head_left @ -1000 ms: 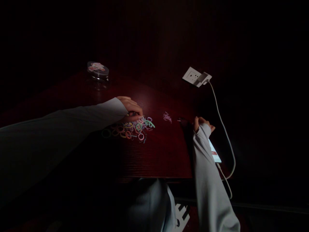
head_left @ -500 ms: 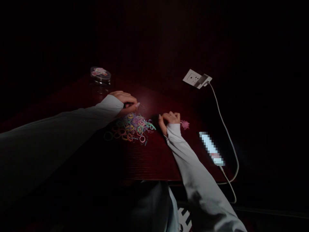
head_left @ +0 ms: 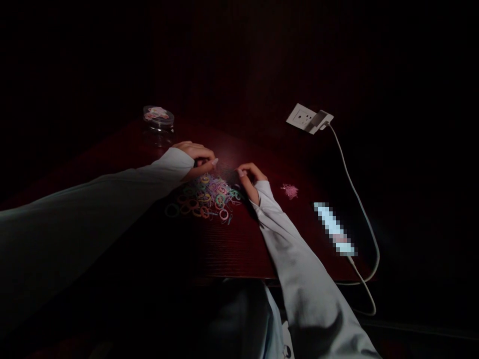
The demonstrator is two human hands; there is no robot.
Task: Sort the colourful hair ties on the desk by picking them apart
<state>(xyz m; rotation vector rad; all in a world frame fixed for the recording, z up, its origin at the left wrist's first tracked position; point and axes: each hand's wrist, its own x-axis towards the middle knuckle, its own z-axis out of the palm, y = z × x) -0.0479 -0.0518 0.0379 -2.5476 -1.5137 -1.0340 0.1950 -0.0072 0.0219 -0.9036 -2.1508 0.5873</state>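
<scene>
A loose heap of small elastic hair bands point(head_left: 204, 200) in mixed pastel colours lies on the dark red table point(head_left: 232, 249). Over the heap's far edge, my left hand point(head_left: 198, 157) is closed, thumb against curled fingers; whatever it pinches is too small and dim to name. My right hand point(head_left: 253, 177) is at the heap's right side, its thumb and forefinger pressed together. Its other fingers are mostly hidden, and I cannot make out anything in the pinch. To the right of this hand lies a separate small pile of pink bands point(head_left: 290, 191).
Behind my left hand stands a clear round jar point(head_left: 159, 122) with a floral lid. A wall socket point(head_left: 301, 118) holds a charger, and its white cable point(head_left: 350, 182) runs down to a lit phone point(head_left: 335, 229) at the table's right. The surroundings are very dark.
My right hand has moved left and away from me, from beside the pink pile to near my left hand, uncovering that pile. My left hand has hardly moved. The view has shifted slightly.
</scene>
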